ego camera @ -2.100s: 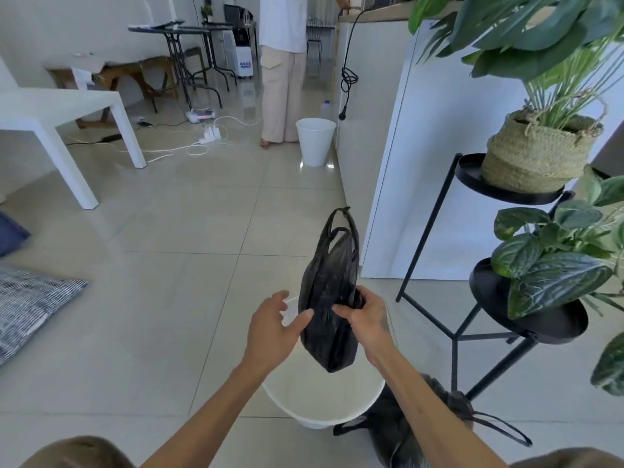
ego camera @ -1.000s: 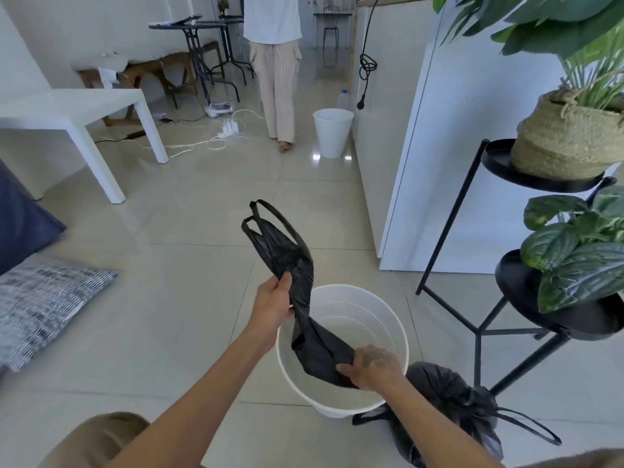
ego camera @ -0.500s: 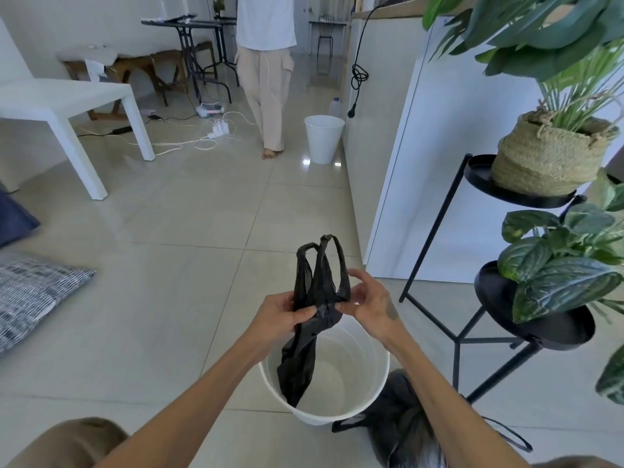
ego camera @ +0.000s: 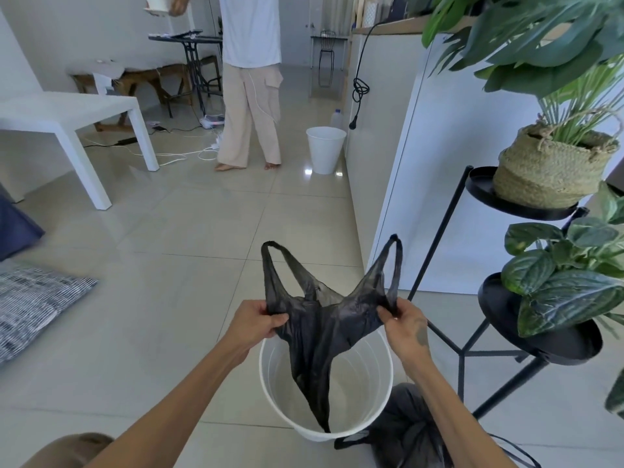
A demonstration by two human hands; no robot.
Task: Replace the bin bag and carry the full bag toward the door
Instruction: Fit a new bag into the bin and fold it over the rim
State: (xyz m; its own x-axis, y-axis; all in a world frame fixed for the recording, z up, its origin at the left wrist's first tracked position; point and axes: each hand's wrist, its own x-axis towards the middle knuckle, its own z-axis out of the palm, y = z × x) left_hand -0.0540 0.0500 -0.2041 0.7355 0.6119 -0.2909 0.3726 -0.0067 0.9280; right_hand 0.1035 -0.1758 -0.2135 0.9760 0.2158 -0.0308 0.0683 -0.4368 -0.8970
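Both hands hold a fresh black bin bag spread above a white bin that stands on the tiled floor at about 6 o'clock in the view. The left hand has a closed grip on the bag's mouth at its 9 o'clock edge; the right hand has a closed grip on the 3 o'clock edge, and the plastic is stretched between them. The two handle loops stand up above the fists, one toward 11 o'clock, one toward 1 o'clock. The bag's lower part hangs narrow and twisted down into the bin, its tip near the inside wall at the bin's 6 o'clock side.

The full bag, dark and knotted, lies on the floor touching the bin at its 4 o'clock side, partly hidden by the right forearm.

At 3 o'clock a black plant stand carries a woven basket pot and leafy plants. Toward 12 o'clock a second white bin stands beside the white counter wall, and a person in pale trousers stands just left of it. A white table sits at 10 o'clock.
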